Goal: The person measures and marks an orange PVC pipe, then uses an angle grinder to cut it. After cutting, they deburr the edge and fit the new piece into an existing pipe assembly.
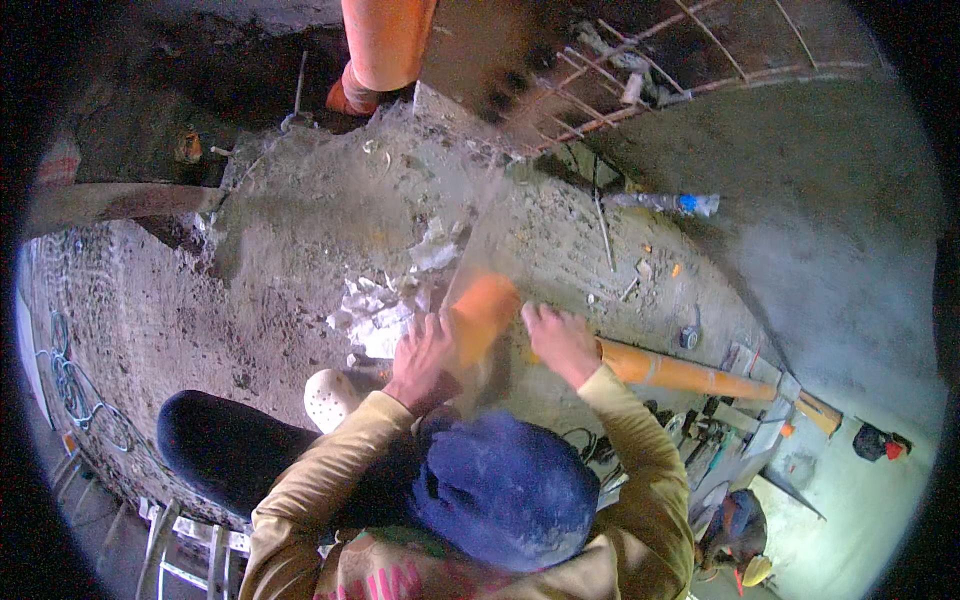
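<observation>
A short orange pipe piece (485,312), blurred, stands just ahead of my knees, with dusty haze around it. My left hand (425,355) is closed against its left side, fingers bent over it. Just right of the piece, my right hand (562,342) is closed, knuckles up, with a gap between it and the piece. Whatever lies inside those fingers is hidden. Beyond the right hand a long orange pipe (690,375) runs off to the right. Crumpled whitish sheeting (375,315) lies left of my left hand.
My bent knee (505,490) is close below the hands, with a white clog (330,400) beside it. A large orange pipe (390,45) rises at the far side. Rebar (640,75) sticks out at far right. Tools (710,430) lie at right; another person (735,530) is lower right.
</observation>
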`<action>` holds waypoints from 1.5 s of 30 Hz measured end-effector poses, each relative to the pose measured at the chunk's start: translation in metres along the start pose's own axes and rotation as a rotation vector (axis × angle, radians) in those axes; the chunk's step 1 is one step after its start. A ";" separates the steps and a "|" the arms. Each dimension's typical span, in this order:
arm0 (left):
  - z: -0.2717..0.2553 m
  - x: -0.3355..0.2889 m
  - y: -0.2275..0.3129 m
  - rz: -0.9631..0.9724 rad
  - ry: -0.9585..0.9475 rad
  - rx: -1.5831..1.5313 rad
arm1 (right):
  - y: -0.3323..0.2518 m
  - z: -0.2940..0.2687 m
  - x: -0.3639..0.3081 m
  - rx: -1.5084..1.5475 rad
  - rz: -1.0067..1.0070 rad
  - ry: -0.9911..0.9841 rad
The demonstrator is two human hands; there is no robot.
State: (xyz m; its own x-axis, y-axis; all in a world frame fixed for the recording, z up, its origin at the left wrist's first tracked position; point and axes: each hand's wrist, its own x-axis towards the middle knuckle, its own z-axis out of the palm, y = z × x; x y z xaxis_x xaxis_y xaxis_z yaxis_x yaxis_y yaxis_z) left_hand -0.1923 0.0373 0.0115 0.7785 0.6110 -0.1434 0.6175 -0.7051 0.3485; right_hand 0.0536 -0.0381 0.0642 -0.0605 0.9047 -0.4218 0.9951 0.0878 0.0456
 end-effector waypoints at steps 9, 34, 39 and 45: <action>0.041 -0.019 -0.016 0.000 -0.053 0.017 | -0.019 0.004 -0.003 0.088 -0.026 0.008; 0.027 -0.007 0.000 -0.032 -0.096 0.033 | -0.006 0.003 -0.002 0.233 0.069 -0.097; -0.002 0.003 0.001 -0.048 -0.334 -0.034 | -0.023 0.004 -0.018 0.339 0.056 -0.102; 0.000 -0.001 0.001 -0.029 0.067 -0.034 | -0.026 0.004 -0.013 0.434 0.040 0.091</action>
State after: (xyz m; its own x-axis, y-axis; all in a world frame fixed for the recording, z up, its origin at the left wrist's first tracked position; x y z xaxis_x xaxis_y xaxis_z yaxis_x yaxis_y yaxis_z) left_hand -0.1925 0.0361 0.0122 0.7504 0.6545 -0.0920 0.6346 -0.6746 0.3770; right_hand 0.0285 -0.0537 0.0648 -0.0088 0.9385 -0.3451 0.9364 -0.1133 -0.3320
